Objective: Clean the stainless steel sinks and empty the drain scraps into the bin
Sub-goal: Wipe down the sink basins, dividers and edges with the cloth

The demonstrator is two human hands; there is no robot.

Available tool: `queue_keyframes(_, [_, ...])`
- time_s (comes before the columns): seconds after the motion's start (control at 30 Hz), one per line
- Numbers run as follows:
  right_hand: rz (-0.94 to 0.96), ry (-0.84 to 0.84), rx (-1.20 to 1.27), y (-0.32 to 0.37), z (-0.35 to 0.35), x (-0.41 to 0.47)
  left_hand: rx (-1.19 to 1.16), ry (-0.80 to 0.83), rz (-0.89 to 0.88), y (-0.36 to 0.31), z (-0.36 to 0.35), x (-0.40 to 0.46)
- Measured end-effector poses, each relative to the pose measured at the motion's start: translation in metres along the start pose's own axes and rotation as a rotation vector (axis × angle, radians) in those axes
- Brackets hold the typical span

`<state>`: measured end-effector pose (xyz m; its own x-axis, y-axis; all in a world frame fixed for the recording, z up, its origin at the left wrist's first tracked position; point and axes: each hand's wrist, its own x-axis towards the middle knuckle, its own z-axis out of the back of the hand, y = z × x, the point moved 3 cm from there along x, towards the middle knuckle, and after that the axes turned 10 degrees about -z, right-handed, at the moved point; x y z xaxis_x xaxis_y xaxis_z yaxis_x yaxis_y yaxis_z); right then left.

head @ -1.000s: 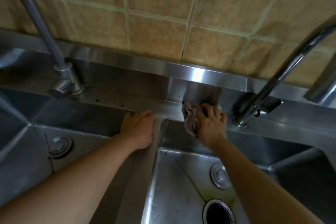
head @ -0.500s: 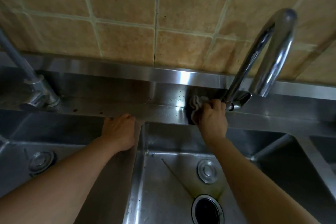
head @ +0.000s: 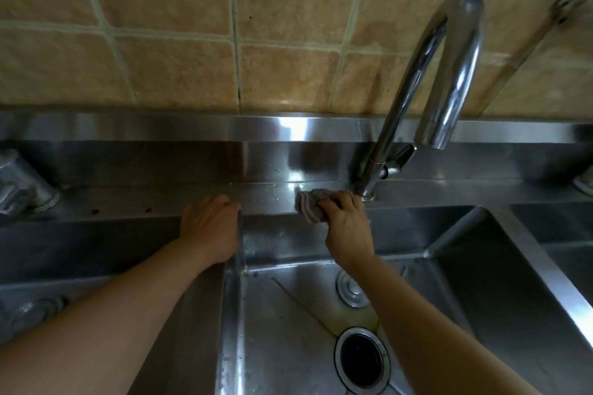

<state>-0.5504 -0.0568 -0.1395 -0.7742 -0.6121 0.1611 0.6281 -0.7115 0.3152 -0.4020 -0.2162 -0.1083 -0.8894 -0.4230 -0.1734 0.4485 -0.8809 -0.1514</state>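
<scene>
My right hand [head: 348,224] grips a crumpled grey cloth [head: 308,204] and presses it on the steel ledge [head: 266,199] behind the middle sink [head: 288,330], just left of the faucet base [head: 364,189]. My left hand [head: 210,228] rests flat on the divider between the left sink [head: 80,250] and the middle one. An open round drain hole [head: 362,359] lies at the bottom of the middle sink, with a round metal plug [head: 351,290] behind it. The ledge has small dark specks near its left part.
A curved chrome faucet [head: 449,74] arches over the middle sink. Another faucet base [head: 22,186] stands at far left. A third basin [head: 561,250] lies at the right. Tan tiles [head: 288,26] cover the wall above the steel backsplash.
My right hand and the cloth have slid down from the backsplash onto the flat ledge beside the faucet base. The camera has shifted right; my left hand stays on the divider.
</scene>
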Motion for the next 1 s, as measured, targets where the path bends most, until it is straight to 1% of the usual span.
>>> queue_keyframes(0.07, [-0.084, -0.038, 0.036, -0.009, 0.012, -0.007, 0.012, -0.019, -0.032, -0.006, 0.005, 0.006])
queue_keyframes(0.13, [-0.242, -0.066, 0.033, -0.03, 0.025, -0.012, 0.007, -0.023, -0.096, -0.02, 0.005, 0.014])
queue_keyframes(0.23, [-0.435, -0.163, 0.036, -0.069, 0.053, -0.007, -0.04, -0.035, -0.197, -0.048, 0.002, 0.027])
queue_keyframes(0.27, [-0.483, -0.148, 0.029, -0.081, 0.059, -0.001, -0.049, -0.035, -0.229, -0.059, 0.001, 0.032])
queue_keyframes(0.3, [-0.5, -0.096, 0.033, -0.091, 0.061, 0.008, -0.054, -0.03, -0.254, -0.069, -0.001, 0.038])
queue_keyframes(0.33, [-0.472, -0.018, 0.053, -0.093, 0.058, 0.015, -0.055, -0.025, -0.27, -0.076, -0.003, 0.041])
queue_keyframes(0.43, [-0.282, 0.145, 0.061, -0.092, 0.038, 0.035, -0.069, 0.005, -0.278, -0.09, -0.011, 0.051])
queue_keyframes(0.47, [-0.229, 0.137, 0.021, -0.098, 0.031, 0.04, -0.074, 0.009, -0.276, -0.094, -0.013, 0.054])
queue_keyframes(0.5, [-0.199, 0.167, -0.021, -0.097, 0.029, 0.043, -0.077, 0.0, -0.272, -0.094, -0.013, 0.056])
queue_keyframes(0.57, [-0.213, 0.218, -0.114, -0.102, 0.033, 0.047, -0.062, -0.044, -0.268, -0.095, -0.011, 0.058])
queue_keyframes(0.67, [-0.124, 0.146, -0.192, -0.118, 0.036, 0.052, -0.023, -0.097, -0.24, -0.099, -0.012, 0.062])
queue_keyframes(0.7, [-0.127, 0.128, -0.207, -0.126, 0.037, 0.05, -0.017, -0.107, -0.219, -0.1, -0.013, 0.061])
queue_keyframes(0.73, [-0.17, 0.121, -0.21, -0.138, 0.038, 0.048, -0.006, -0.123, -0.201, -0.101, -0.016, 0.061])
queue_keyframes(0.87, [-0.444, 0.109, -0.181, -0.197, 0.059, 0.052, 0.008, -0.179, -0.185, -0.103, -0.022, 0.063])
queue_keyframes(0.93, [-0.48, 0.098, -0.088, -0.212, 0.068, 0.057, 0.007, -0.194, -0.181, -0.103, -0.021, 0.065])
queue_keyframes(1.0, [-0.499, -0.037, 0.033, -0.219, 0.077, 0.058, 0.003, -0.215, -0.174, -0.104, -0.021, 0.065])
